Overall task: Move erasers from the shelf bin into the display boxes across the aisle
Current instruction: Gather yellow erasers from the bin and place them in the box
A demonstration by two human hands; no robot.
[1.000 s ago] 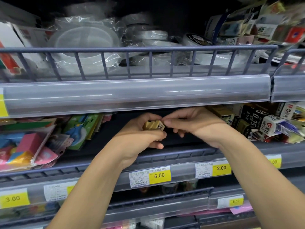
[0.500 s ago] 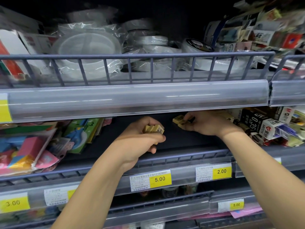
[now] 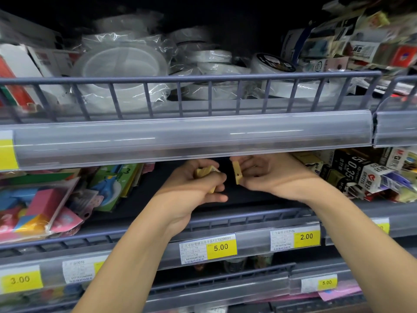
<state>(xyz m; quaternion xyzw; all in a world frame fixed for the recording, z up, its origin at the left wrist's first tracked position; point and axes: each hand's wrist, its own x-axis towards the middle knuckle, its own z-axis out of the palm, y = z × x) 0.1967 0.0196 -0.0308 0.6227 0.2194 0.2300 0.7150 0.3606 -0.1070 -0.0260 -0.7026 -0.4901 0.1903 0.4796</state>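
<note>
Both my hands reach into the dark middle shelf [image 3: 248, 213], just under the upper shelf's price rail. My left hand [image 3: 198, 188] grips a small stack of yellow erasers [image 3: 204, 171], fingers curled round them. My right hand [image 3: 266, 175] pinches one more yellow eraser [image 3: 237, 172] upright, a short gap to the right of the stack. More yellow-boxed erasers [image 3: 309, 160] lie on the shelf behind my right wrist. The display boxes are out of view.
The upper shelf's wire guard [image 3: 180, 96] and clear price rail [image 3: 180, 138] hang close above my hands. Colourful packets [image 3: 45, 204] fill the shelf's left side, boxed refills [image 3: 361, 175] the right. Price tags [image 3: 221, 247] line the front rail.
My right hand went right to the shelf's boxes, picked up one eraser and has come back beside my left hand. My left hand kept its stack and stayed nearly still.
</note>
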